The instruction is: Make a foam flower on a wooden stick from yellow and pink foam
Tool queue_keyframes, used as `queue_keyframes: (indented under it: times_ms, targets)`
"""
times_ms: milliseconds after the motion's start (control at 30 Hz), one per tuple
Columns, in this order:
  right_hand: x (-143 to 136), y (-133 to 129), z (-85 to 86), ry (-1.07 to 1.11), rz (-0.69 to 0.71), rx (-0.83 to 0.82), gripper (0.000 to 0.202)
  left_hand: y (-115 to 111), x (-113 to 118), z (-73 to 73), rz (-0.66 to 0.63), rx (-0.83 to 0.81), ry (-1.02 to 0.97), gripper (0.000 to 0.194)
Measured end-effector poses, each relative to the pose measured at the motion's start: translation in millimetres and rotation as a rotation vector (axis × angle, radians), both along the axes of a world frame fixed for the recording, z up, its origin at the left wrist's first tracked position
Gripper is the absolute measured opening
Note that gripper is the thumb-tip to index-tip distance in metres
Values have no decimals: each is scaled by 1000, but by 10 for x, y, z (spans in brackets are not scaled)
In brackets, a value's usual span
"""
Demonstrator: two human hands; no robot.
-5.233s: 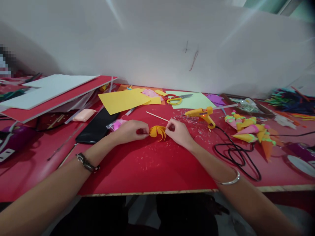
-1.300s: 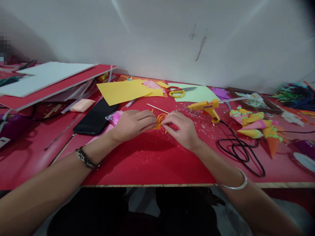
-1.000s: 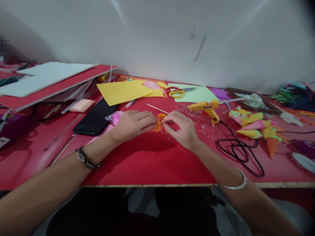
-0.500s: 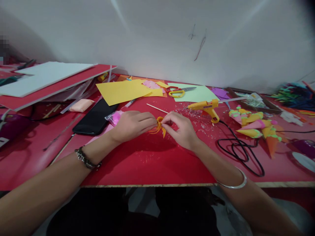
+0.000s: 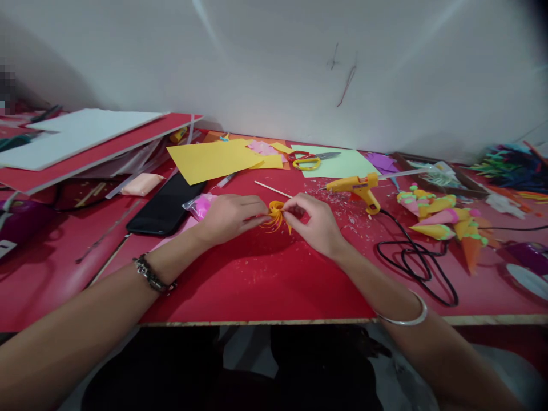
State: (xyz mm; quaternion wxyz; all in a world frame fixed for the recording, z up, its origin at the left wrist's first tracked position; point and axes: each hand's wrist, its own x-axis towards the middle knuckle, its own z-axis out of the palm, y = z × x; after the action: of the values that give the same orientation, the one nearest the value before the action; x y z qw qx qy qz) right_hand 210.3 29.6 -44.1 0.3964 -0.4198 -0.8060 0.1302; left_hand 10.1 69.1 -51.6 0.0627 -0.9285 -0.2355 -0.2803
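Note:
A small bundle of curled yellow-orange paper strips [image 5: 276,216] is held between my two hands, just above the red tabletop [image 5: 274,285]. My left hand [image 5: 235,217] pinches its left side, fingers pressed together. On the right side, the thumb and forefinger of my right hand [image 5: 314,222] grip it. Behind the bundle lies a thin pale stick [image 5: 272,189]. A pink item in clear plastic [image 5: 200,206] rests beside my left hand.
A yellow glue gun [image 5: 357,187] with a looped black cord stands to the right, near foam cones [image 5: 449,217]. Scissors [image 5: 307,162] and yellow paper [image 5: 209,160] lie behind. A black phone [image 5: 165,208] and white boards [image 5: 81,134] are on the left.
The curled strips show more fully between my hands, fanned wider. My left hand has shifted slightly left, and the fingers of both hands have moved a little apart.

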Motion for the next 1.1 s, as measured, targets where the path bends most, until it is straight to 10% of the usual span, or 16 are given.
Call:
queue_keyframes:
  times_ms: [1100]
  targets:
    - [29,45,-82,-248,23,-118,4,24,49,-23,-31,-166,159,25]
